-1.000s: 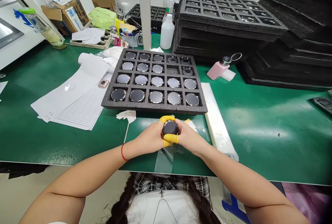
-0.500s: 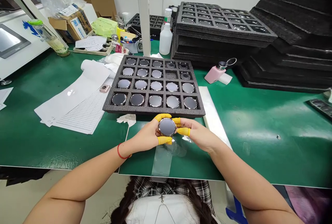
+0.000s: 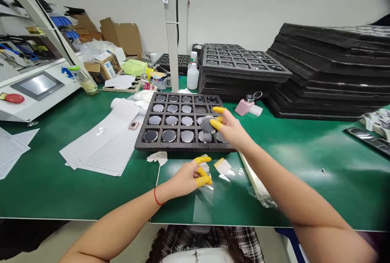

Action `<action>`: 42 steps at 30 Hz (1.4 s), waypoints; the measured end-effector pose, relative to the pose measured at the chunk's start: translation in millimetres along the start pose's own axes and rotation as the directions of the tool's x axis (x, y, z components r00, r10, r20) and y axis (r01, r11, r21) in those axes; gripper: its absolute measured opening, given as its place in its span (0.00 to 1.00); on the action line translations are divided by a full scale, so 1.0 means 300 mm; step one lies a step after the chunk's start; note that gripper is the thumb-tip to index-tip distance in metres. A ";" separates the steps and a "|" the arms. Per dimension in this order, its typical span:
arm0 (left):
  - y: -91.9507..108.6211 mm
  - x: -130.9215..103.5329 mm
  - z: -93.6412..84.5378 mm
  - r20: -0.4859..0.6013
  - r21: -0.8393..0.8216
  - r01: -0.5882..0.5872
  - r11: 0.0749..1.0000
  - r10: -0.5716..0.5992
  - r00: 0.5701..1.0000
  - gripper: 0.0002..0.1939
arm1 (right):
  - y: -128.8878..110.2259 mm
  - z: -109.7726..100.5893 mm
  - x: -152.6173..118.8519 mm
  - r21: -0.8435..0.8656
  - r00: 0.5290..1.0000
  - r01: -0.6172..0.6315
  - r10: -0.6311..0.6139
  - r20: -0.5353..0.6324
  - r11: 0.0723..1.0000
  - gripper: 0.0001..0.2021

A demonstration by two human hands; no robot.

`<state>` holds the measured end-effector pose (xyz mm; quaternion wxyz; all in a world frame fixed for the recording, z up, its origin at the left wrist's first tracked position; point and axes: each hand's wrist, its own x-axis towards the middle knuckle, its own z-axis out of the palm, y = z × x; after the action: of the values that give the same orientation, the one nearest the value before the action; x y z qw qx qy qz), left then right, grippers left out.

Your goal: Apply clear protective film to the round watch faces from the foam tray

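My right hand [image 3: 230, 127], with yellow finger covers, holds a round dark disc [image 3: 208, 124] by its edge, above the right part of a black foam tray [image 3: 179, 145]. The disc is blurred. Round discs with metal rims fill most of the tray's compartments; one compartment [image 3: 201, 109] in the second row from the back shows no disc. My left hand [image 3: 190, 175], also in yellow finger covers, is in front of the tray over the green table, its fingers apart and nothing held. Beside it lie a small white and yellow piece [image 3: 223, 166] and a clear film strip [image 3: 203, 206].
Papers [image 3: 106, 141] and a small square device [image 3: 133, 125] lie left of the tray. Behind stand a white bottle [image 3: 192, 77], a pink bottle [image 3: 244, 106] and stacked foam trays [image 3: 243, 74]. A wrapped white slab [image 3: 256, 181] lies at right.
My right hand has carried the disc away from my left hand, forward over the tray. My left hand has let go of it. The camera view has tilted up.
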<state>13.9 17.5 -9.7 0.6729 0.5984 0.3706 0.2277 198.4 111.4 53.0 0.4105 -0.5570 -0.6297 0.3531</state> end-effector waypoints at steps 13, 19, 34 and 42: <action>0.002 -0.001 -0.008 0.029 0.023 -0.026 0.999 0.025 0.999 0.24 | 0.179 0.070 0.459 -0.490 0.992 0.101 -0.049 0.119 0.866 0.10; 0.023 -0.005 -0.006 0.019 -0.017 0.014 1.000 -0.014 1.000 0.24 | 0.180 0.064 0.458 -0.649 0.990 0.102 -0.010 0.144 0.754 0.14; -0.009 0.001 -0.003 0.005 -0.033 -0.049 0.998 0.050 0.999 0.26 | 0.196 -0.067 0.380 -0.879 0.997 -0.076 0.011 -0.080 0.471 0.18; -0.044 0.020 -0.016 -0.040 -0.066 -0.139 0.988 0.136 0.990 0.22 | 0.228 -0.059 0.355 -0.806 0.989 -0.142 0.061 -0.131 0.574 0.16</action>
<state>12.0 22.7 -24.0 0.6691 0.5950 0.3322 0.2965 238.0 225.8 11.9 0.1166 -0.7333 -0.6694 0.0234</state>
